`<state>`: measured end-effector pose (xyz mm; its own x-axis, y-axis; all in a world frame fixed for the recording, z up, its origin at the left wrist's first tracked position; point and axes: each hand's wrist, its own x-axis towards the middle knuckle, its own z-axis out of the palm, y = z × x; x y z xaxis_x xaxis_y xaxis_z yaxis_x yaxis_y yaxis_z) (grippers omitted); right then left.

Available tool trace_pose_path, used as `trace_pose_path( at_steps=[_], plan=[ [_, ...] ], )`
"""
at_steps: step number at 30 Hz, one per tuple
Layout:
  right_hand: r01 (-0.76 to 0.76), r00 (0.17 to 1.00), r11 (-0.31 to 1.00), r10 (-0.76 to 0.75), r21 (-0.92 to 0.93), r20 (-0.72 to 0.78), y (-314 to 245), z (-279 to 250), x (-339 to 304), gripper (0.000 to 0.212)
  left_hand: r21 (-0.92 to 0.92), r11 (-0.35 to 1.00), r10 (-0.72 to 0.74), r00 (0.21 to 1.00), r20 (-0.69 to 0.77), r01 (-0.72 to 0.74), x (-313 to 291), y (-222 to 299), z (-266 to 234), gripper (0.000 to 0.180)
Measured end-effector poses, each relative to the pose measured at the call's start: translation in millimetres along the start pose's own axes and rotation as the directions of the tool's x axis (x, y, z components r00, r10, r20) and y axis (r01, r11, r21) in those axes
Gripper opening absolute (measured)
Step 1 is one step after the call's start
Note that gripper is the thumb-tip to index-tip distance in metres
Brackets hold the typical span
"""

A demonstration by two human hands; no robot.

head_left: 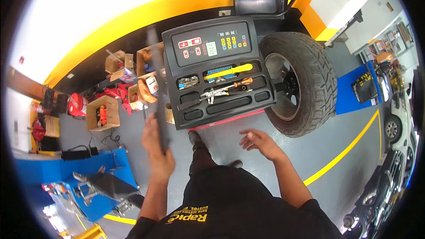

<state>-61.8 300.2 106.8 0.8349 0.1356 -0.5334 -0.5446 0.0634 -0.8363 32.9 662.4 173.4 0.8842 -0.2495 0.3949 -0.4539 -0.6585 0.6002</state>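
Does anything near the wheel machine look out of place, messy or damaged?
Nothing looks damaged. Behind the black tool tray, open brown cardboard boxes and red items lie scattered on the grey floor. The left hand grips a long dark bar, blurred; the right hand is empty.

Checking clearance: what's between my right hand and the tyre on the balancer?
Only bare grey floor between the open right hand and the tyre, in the head view.

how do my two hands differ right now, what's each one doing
The left hand is closed around a long dark bar that stands upright and blurred; the right hand is open, fingers spread, holding nothing. The left hand sits nearer the machine's tool tray; the right hand hovers over the grey floor beside the tyre. Both are bare.
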Motion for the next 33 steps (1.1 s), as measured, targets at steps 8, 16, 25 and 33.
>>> trace_pose_path(
  at_steps=[8, 16, 25, 33],
  plan=[
    [0.469, 0.882, 0.689, -0.397, 0.553, -0.252, -53, -65, -188, 0.094, 0.012, 0.667, 0.673, 0.61, 0.419, -0.745, -51, 236, 58, 0.06],
    [0.732, 0.625, 0.617, -0.441, 0.289, -0.644, 1, -120, -301, 0.074, -0.367, 0.418, 0.907, 0.359, 0.218, -0.831, -57, 313, 135, 0.067],
    [0.682, 0.172, 0.696, -0.45, -0.223, -0.877, 34, -199, -448, 0.069, -0.614, 0.783, 0.335, 0.763, 0.553, 0.102, -5, 203, 179, 0.039],
    [-0.197, 0.469, 0.957, -0.097, -0.211, -0.878, -22, -169, -437, 0.047, -0.404, 0.791, -0.031, 0.689, 0.724, 0.461, 12, 84, 443, 0.036]
  ],
)
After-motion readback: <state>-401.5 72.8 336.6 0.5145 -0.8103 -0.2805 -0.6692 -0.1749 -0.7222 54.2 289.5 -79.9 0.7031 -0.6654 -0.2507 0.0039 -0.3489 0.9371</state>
